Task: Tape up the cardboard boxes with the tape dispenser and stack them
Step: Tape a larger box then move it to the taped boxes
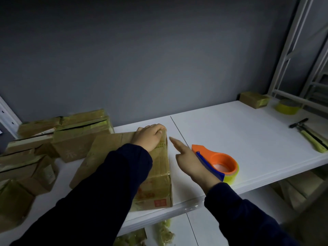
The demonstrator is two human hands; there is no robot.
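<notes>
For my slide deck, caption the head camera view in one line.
Left hand grips a cardboard box on the white shelf; right hand holds the orange tape dispenser.

Head-worn wide-angle view looks down, close over the shelf (pixel 239 139).

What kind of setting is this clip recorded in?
Likely a packing or storage room: white metal shelving, a pile of taped cardboard boxes at the left, and an orange tape dispenser on the shelf.

Open white shelf board (pixel 248 139) between orange plastic tape dispenser (pixel 207 151) and yellow-handled tool (pixel 312 140); taped brown cardboard boxes (pixel 79 141) crowding left side.
</notes>
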